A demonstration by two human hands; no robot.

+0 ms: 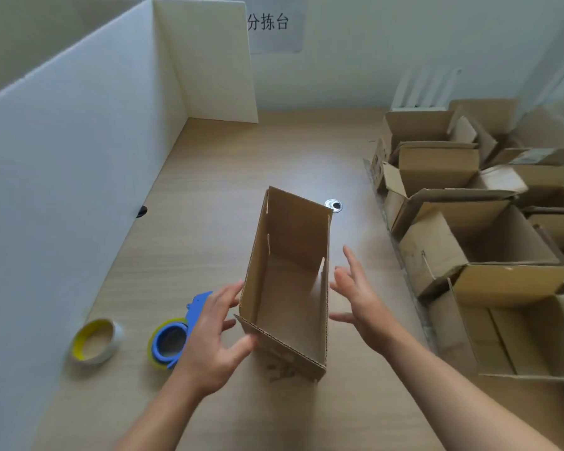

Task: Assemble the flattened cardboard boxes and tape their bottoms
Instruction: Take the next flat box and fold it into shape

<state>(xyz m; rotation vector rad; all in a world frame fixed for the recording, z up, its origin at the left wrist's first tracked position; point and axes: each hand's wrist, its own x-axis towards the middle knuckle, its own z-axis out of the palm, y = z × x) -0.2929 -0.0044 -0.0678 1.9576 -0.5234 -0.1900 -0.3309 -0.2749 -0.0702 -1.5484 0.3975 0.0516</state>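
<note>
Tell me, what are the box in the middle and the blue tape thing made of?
The box: brown corrugated cardboard, matte; fluting shows along its cut edges. The blue tape dispenser: probably smooth moulded plastic, going by its even colour and slight sheen.

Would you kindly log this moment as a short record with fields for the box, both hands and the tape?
box: cardboard box standing on the table, top open
left hand: open, fingers at the box's left wall
right hand: open, beside the right wall, contact unclear
tape: blue tape dispenser partly behind the left hand; loose tape roll farther left
other boxes: piled at right
</note>
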